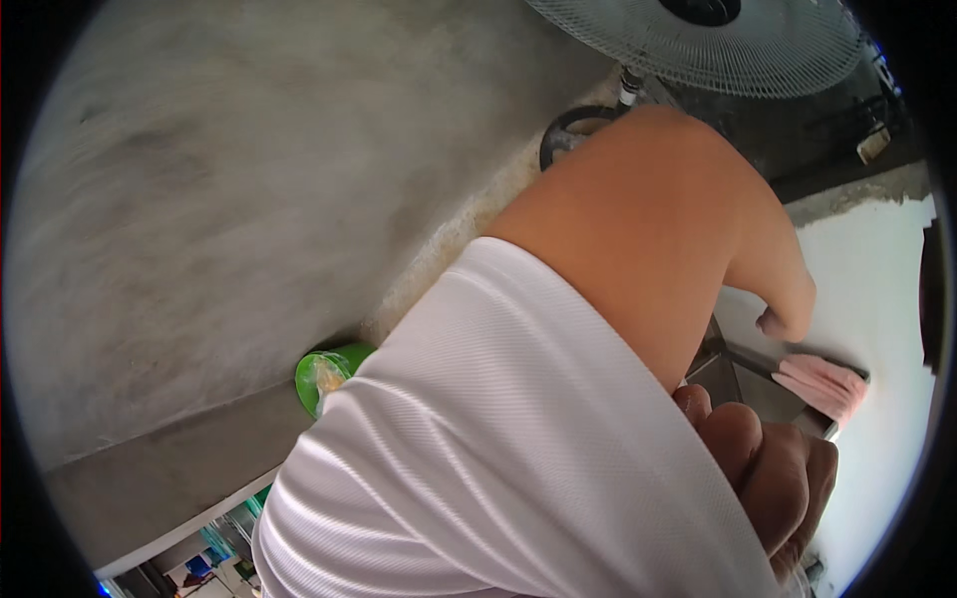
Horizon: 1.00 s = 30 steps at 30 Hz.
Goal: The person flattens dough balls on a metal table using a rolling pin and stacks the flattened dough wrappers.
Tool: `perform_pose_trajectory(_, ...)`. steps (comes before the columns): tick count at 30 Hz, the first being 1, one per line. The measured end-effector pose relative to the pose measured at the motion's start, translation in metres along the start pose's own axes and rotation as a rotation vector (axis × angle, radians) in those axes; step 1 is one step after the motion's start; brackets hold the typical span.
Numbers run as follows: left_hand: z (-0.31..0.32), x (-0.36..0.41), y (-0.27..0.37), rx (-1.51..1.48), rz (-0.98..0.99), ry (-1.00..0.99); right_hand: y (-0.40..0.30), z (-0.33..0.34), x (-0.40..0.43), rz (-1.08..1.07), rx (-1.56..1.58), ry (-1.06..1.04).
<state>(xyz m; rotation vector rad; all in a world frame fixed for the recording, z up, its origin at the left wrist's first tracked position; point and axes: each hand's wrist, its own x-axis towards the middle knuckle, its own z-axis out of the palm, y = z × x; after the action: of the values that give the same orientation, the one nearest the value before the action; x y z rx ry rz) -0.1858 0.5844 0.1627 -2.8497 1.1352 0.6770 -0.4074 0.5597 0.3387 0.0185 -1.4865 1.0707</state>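
Observation:
A white ribbed sleeve (463, 418) fills the lower middle, close to the camera. Out of it comes a bare bent limb, seemingly my left arm, with its elbow at the top. At its far end my left hand (785, 323) looks small and bent inward, its fingers mostly hidden. Below the sleeve hem, at the lower right, my right hand (774, 463) has curled fingers. The hem covers part of it, and its palm is hidden. What either hand holds cannot be made out.
A fan with a wire guard (748, 60) stands at the upper right, its round base (557, 134) behind the arm. A green bin (305, 385) holds clear plastic. A pink cloth (821, 385) hangs over a dark-edged frame before a white wall (871, 299). Several items crowd the lower left.

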Motion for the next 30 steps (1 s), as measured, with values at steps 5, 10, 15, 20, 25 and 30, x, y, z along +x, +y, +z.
perform_pose_trajectory(5,0.003,0.004,-0.003,0.039,0.068,-0.009,0.007,-0.003,0.001,-0.026,-0.047,0.036)
perform_pose_trajectory(10,0.013,-0.008,-0.016,0.049,0.050,-0.017,0.011,-0.005,0.003,-0.068,-0.004,0.000)
perform_pose_trajectory(15,0.003,0.012,0.009,0.019,0.070,0.040,0.003,-0.007,-0.005,-0.040,-0.036,0.037)
perform_pose_trajectory(20,0.002,0.013,0.001,0.018,0.061,0.047,0.001,-0.010,-0.011,-0.049,-0.040,0.046)
perform_pose_trajectory(25,0.014,-0.018,-0.022,0.048,0.026,0.009,0.004,-0.017,-0.011,-0.098,0.008,0.020)
perform_pose_trajectory(30,0.006,-0.015,-0.009,0.089,0.078,0.007,0.009,-0.029,-0.006,-0.079,-0.054,0.035)
